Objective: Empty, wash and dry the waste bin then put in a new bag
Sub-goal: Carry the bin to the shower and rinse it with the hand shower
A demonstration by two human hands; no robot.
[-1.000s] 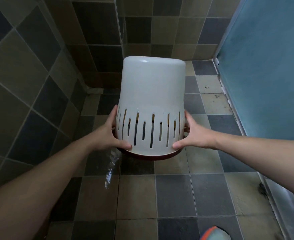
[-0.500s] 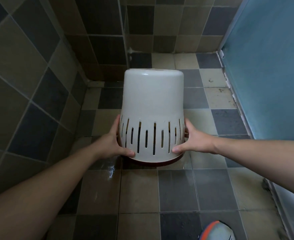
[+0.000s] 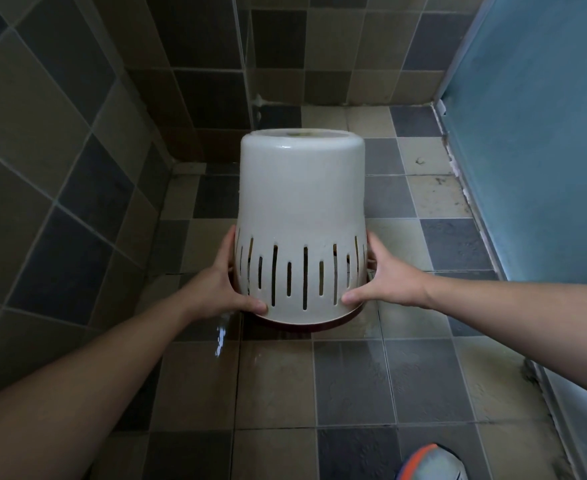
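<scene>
Since a second ago you've lowered the waste bin (image 3: 301, 216) toward the wet floor (image 3: 347, 382). Left hand (image 3: 221, 289) and right hand (image 3: 385, 280) clamp its rim, mouth down, presumably draining rinse water.

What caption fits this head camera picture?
Two hands hold a white slotted bin upside down over wet floor tiles.

No text, label, brand, number or sign can be read anywhere. The white waste bin (image 3: 302, 209) bears only plain slots, and a faint greenish mark on its upturned base is too blurred to make out.
</scene>
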